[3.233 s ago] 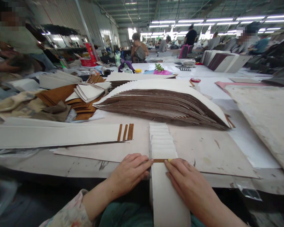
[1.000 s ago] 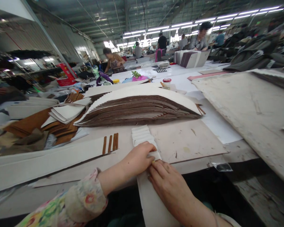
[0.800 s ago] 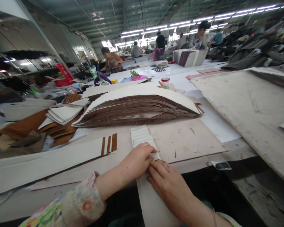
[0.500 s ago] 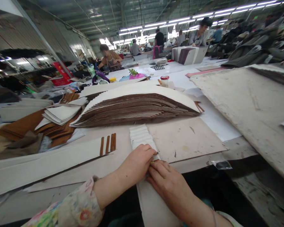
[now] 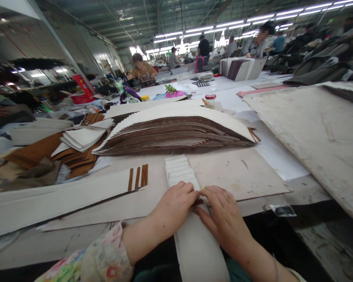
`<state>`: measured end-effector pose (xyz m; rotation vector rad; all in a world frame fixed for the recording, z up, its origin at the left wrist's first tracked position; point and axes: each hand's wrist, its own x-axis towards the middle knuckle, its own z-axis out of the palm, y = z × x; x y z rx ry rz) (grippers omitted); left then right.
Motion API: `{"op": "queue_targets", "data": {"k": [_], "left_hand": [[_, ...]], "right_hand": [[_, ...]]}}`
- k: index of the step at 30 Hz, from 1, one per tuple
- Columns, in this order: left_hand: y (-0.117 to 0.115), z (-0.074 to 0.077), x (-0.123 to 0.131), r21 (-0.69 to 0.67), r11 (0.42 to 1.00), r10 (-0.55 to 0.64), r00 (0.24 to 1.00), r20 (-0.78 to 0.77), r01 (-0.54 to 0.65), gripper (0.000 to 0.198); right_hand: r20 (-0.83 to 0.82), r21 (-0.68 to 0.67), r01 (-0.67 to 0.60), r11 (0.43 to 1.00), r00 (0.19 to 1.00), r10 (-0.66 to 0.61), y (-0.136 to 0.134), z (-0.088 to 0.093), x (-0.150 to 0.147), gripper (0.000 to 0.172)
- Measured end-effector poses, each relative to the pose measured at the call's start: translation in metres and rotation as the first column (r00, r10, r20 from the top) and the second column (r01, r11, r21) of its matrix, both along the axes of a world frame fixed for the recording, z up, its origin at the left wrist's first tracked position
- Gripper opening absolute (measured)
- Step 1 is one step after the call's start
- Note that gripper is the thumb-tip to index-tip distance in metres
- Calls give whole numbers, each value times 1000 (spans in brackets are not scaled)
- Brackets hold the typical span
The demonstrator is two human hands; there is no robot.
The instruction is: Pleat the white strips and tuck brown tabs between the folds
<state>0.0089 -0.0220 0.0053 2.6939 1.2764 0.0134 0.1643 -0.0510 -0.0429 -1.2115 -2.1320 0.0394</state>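
A long white strip [image 5: 198, 250] runs from the table edge down toward my lap. Beyond my fingers lies a white ridged section [image 5: 179, 167], flat on the board; whether it is one piece with the strip I cannot tell. My left hand [image 5: 178, 199] has its fingers closed on the strip's far end. Across from it, my right hand [image 5: 222, 211] pinches the same end, thumb below and fingers on top. A bit of dark brown shows between the two hands. Their fingertips almost touch, hiding the exact grip.
Behind the hands stands a bowed stack of white-topped brown strips [image 5: 176, 131]. At left lie a white strip with brown bands [image 5: 100, 196] and brown pieces [image 5: 76, 166]. A large pale board [image 5: 308, 129] is at right. A lidded jar [image 5: 210, 101] stands farther back. Co-workers are beyond.
My right hand has shifted up and right, its thumb and fingers now spread around the strip's edge. Brown material shows between the hands. The whole view has moved slightly.
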Motion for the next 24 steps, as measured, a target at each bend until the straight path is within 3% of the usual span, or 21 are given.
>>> {"op": "queue_targets", "data": {"k": [6,12,19,24], "left_hand": [[-1,-4,-3,44,999,10,1000,18,-11,14],[-1,-5,-4,25,999,24,997,78,-26,16],[3,-3,-30,-162,981,160,921,355,-108,14],[-1,-6,-44,-257,954,252,876,411,-154,19]], "right_hand": [[22,-11,-31,999,999,31,9,-3,2,38],[111,11,-45,999,993,44,7,2,-1,28],[262,-59,-60,996,962,73,10,16,-4,25],[238,-144,-150,978,954,181,18,20,-3,27]]}}
